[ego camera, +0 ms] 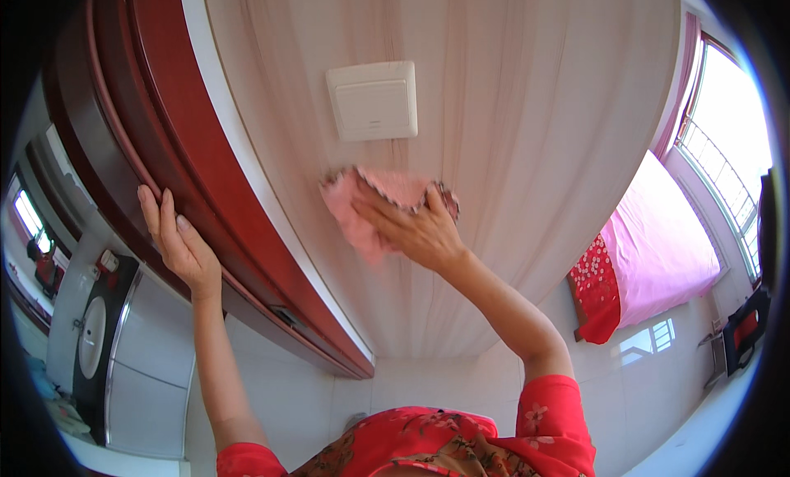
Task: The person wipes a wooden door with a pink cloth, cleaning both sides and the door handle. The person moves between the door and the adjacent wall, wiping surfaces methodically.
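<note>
Under my right hand a pink cleaning cloth with a dark patterned edge is pressed flat to the striped wall panel. The cloth is slightly blurred, and part of it is gripped by the thumb and fingers. Just above it sits a white wall switch. My left hand rests against the dark red wooden door frame, fingers straight and slightly parted, holding nothing. A metal strike plate is set into the frame lower down.
Left of the frame stands a dark counter with a white washbasin, below a mirror. On the right are a bed with a pink cover, a bright window and a black chair. Pale tiles cover the floor.
</note>
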The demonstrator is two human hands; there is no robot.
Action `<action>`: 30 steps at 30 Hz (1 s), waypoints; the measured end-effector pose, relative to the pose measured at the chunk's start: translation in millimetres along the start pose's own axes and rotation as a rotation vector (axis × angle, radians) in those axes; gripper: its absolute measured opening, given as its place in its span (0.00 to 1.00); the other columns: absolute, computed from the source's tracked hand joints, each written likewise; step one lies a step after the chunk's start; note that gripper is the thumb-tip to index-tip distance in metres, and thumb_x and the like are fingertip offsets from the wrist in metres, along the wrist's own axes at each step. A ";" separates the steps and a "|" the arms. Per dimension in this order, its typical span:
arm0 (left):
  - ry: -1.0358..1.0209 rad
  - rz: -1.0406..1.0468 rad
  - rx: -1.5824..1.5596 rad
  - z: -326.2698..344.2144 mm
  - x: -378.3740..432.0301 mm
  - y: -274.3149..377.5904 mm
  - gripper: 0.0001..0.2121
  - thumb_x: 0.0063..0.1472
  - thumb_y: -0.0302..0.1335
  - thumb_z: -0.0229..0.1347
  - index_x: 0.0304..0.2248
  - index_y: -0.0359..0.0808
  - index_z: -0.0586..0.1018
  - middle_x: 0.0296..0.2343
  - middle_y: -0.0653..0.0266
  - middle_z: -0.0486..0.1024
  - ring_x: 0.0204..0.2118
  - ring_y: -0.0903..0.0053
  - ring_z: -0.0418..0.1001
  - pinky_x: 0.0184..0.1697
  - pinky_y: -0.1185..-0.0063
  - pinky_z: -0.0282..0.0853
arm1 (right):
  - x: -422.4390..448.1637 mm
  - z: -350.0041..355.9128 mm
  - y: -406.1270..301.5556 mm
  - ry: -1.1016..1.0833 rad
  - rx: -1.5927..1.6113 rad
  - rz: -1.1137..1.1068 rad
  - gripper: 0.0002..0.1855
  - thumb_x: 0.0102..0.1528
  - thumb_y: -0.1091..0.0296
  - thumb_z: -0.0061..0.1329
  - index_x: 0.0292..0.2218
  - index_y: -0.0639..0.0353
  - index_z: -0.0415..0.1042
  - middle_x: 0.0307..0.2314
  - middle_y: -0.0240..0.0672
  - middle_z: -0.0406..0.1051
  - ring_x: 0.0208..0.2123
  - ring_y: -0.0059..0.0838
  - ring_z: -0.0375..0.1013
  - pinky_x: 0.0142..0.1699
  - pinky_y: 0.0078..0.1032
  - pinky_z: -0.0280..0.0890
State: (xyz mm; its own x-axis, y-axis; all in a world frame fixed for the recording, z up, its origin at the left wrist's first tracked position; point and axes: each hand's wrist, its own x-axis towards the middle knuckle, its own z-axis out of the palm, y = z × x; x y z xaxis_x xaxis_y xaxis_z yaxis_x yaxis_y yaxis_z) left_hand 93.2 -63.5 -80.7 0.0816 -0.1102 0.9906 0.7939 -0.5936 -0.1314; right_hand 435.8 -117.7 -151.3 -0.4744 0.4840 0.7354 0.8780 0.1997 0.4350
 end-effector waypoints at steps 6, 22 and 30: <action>0.015 0.051 0.001 5.4 2.3 1.9 0.17 0.68 0.20 0.41 0.54 0.24 0.70 0.60 0.44 0.59 0.63 0.55 0.59 0.64 0.65 0.55 | 17.9 -5.7 16.0 0.287 -0.069 0.166 0.37 0.40 0.60 0.59 0.54 0.40 0.69 0.60 0.21 0.61 0.48 0.17 0.69 0.48 0.44 0.58; 0.025 0.008 -0.092 3.3 3.3 0.8 0.16 0.69 0.21 0.42 0.52 0.25 0.72 0.60 0.47 0.59 0.63 0.57 0.58 0.65 0.65 0.56 | -0.5 42.1 -51.8 0.223 -0.046 0.281 0.32 0.48 0.58 0.53 0.56 0.38 0.69 0.58 0.31 0.62 0.59 0.34 0.60 0.55 0.48 0.51; 0.028 0.006 -0.130 6.8 3.5 0.6 0.16 0.69 0.21 0.41 0.52 0.25 0.73 0.59 0.47 0.60 0.63 0.57 0.58 0.65 0.64 0.56 | -99.9 118.8 -134.4 -0.523 0.129 -0.360 0.35 0.54 0.62 0.50 0.62 0.40 0.56 0.53 0.23 0.67 0.52 0.27 0.66 0.58 0.33 0.54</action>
State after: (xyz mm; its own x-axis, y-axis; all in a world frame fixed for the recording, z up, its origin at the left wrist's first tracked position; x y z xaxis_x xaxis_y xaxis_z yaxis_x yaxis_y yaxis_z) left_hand 98.1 -58.8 -77.1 0.0679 -0.1356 0.9884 0.7088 -0.6907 -0.1434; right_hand 372.7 -91.6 -345.0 -0.6755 0.7124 0.1903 0.6857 0.5119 0.5175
